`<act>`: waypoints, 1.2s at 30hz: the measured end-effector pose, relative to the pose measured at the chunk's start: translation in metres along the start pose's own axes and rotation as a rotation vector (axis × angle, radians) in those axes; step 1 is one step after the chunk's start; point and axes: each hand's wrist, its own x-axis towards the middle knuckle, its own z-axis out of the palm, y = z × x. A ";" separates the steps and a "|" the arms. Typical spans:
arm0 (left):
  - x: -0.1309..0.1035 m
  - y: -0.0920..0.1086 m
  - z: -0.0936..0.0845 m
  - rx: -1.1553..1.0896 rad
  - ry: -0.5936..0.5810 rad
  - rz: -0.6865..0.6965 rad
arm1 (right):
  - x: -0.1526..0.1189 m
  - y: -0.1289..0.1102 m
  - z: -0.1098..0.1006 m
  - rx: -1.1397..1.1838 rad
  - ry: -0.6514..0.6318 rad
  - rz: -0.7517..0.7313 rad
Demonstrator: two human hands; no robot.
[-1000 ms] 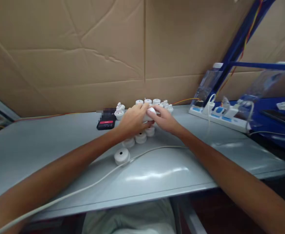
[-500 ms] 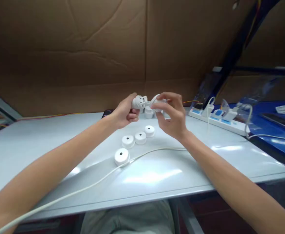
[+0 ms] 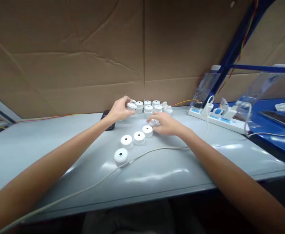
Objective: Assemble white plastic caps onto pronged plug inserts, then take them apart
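Observation:
My left hand (image 3: 121,109) is closed around a white round device (image 3: 131,106) with a small raised part on top, at the left end of a cluster of white round devices (image 3: 148,109) by the cardboard. My right hand (image 3: 165,123) has its fingers over a white round piece with a dark dot (image 3: 154,123), low at the table. That piece is at the far end of a line of white round caps with dark dots (image 3: 139,137). The nearest cap (image 3: 121,156) touches a white cable. My right fingers partly hide their piece.
A white cable (image 3: 89,187) crosses the grey table (image 3: 59,136). A dark phone (image 3: 110,126) lies beside my left wrist. On the right is a white power strip (image 3: 220,122) with plugs. A cardboard sheet (image 3: 96,71) stands behind, and a blue surface (image 3: 274,130) adjoins the table.
My hands have moved apart and down, each with a white round piece. The left went toward the cluster's left end, the right to the far end of the line of caps.

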 end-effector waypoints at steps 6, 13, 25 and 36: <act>0.021 -0.010 0.012 0.659 -0.121 0.020 | -0.001 0.000 -0.002 0.006 -0.104 0.018; 0.032 -0.015 0.022 0.770 -0.139 0.061 | -0.001 0.003 -0.003 0.015 -0.098 0.015; -0.004 0.012 0.049 0.126 -0.227 0.331 | 0.002 0.008 0.000 0.135 0.005 0.119; -0.007 0.021 0.050 0.160 -0.174 0.298 | 0.004 0.018 -0.005 0.209 0.045 0.176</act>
